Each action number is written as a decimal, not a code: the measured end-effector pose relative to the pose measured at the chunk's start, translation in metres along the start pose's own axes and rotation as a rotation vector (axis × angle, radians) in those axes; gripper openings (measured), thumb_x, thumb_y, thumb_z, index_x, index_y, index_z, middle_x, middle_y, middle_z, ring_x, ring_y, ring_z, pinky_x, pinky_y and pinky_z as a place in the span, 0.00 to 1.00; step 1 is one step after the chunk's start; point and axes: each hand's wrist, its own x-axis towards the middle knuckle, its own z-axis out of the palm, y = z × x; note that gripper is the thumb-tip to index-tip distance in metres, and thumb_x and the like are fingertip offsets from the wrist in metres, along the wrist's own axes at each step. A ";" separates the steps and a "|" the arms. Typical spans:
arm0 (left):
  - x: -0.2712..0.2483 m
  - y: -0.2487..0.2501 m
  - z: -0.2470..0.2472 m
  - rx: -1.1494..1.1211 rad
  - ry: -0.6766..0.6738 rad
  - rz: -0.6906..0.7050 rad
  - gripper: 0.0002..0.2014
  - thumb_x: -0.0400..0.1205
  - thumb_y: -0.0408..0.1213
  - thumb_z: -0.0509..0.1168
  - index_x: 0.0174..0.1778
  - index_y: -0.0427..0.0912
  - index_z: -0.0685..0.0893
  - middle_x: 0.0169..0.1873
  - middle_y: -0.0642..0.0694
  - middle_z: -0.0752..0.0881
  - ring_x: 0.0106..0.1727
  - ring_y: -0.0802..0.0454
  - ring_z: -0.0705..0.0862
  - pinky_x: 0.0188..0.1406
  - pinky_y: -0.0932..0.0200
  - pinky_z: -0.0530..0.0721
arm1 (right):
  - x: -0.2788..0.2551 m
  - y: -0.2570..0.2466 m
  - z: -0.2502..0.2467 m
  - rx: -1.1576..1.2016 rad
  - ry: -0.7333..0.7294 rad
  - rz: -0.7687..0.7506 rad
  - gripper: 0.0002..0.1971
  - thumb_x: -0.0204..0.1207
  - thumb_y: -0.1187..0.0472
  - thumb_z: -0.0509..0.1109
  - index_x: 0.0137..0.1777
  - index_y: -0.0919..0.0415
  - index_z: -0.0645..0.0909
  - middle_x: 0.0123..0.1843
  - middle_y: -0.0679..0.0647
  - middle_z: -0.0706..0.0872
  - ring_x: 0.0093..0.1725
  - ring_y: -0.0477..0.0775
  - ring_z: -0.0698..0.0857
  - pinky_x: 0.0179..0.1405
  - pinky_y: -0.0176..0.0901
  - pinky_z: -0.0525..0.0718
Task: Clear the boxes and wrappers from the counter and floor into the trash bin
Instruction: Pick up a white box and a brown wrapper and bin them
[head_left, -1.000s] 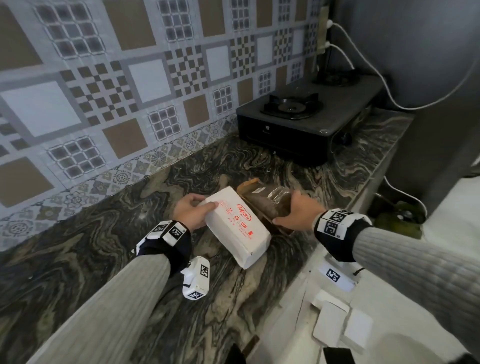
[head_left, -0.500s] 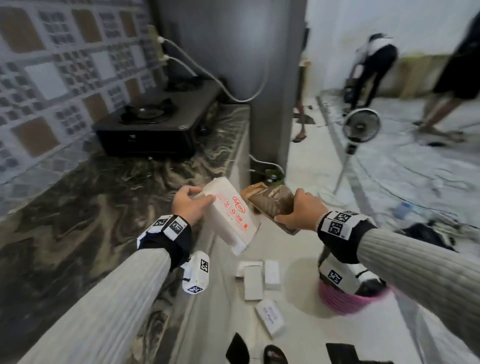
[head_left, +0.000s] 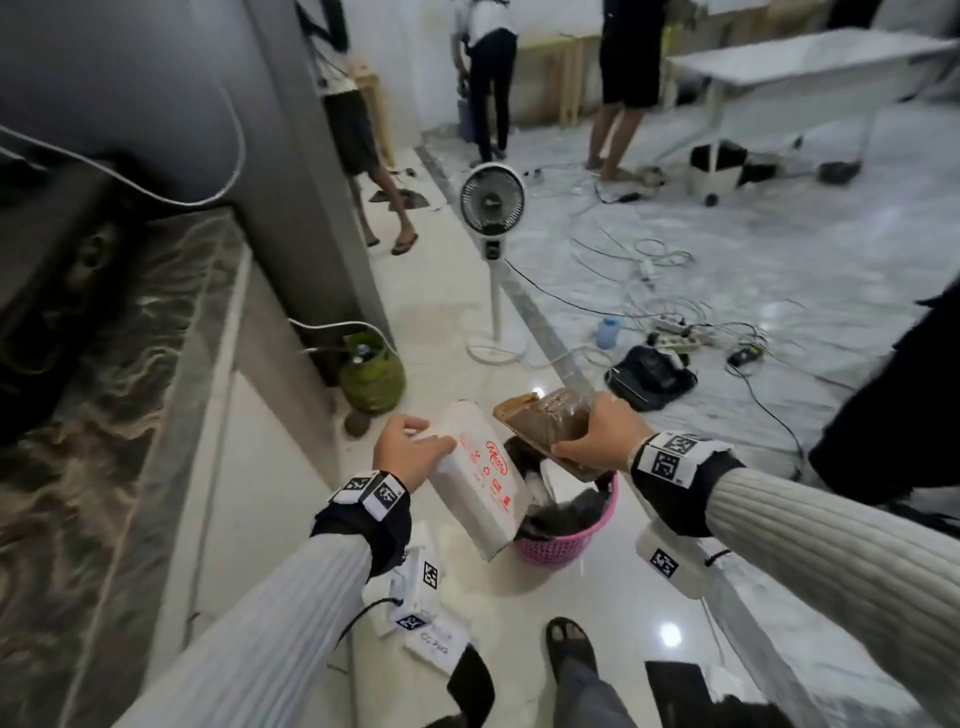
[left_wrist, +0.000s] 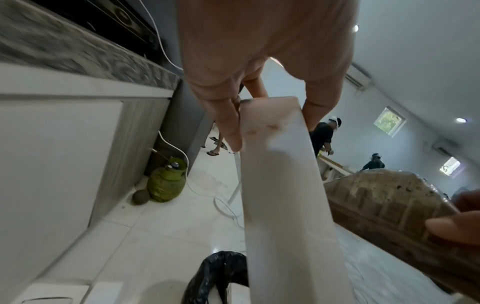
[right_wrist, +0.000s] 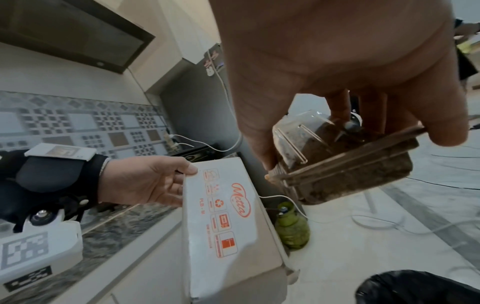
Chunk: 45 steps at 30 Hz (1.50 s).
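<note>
left hand (head_left: 410, 451) grip: holds white metta box (head_left: 480, 480), tilted over pink bin (head_left: 563, 540) | right hand (head_left: 597, 434) grip: holds clear plastic food container (head_left: 545, 421) above the bin | small white boxes (head_left: 439, 642) lie on floor (head_left: 519, 613) beside table (head_left: 104, 415)

Person's two arms in ribbed pale grey sleeves (head_left: 270, 623), seen from above.
Each wrist wears a black cuff (head_left: 363, 519) with a band of white square-patterned tags (head_left: 670, 460); a white camera block (head_left: 415, 587), tagged likewise, hangs beneath. A sandalled foot (head_left: 569, 649) shows below.
</note>
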 end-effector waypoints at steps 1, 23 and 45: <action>0.014 0.005 0.020 0.023 -0.018 -0.012 0.20 0.65 0.37 0.76 0.50 0.43 0.79 0.46 0.45 0.81 0.48 0.44 0.83 0.58 0.45 0.86 | 0.015 0.012 -0.005 0.005 -0.015 0.021 0.35 0.56 0.38 0.79 0.57 0.62 0.78 0.52 0.57 0.88 0.47 0.56 0.86 0.48 0.47 0.89; 0.158 0.005 0.174 0.462 -0.227 -0.352 0.37 0.74 0.50 0.70 0.75 0.39 0.65 0.75 0.36 0.70 0.72 0.37 0.74 0.68 0.50 0.74 | 0.220 0.063 -0.003 -0.085 -0.274 0.140 0.39 0.60 0.35 0.69 0.63 0.64 0.77 0.62 0.63 0.85 0.62 0.65 0.84 0.60 0.54 0.85; 0.135 -0.163 -0.034 0.382 -0.213 -0.496 0.27 0.76 0.45 0.67 0.70 0.38 0.73 0.67 0.36 0.80 0.68 0.40 0.79 0.70 0.52 0.75 | 0.105 -0.086 0.166 -0.197 -0.522 0.102 0.22 0.78 0.52 0.67 0.66 0.65 0.75 0.63 0.62 0.83 0.63 0.64 0.83 0.52 0.46 0.80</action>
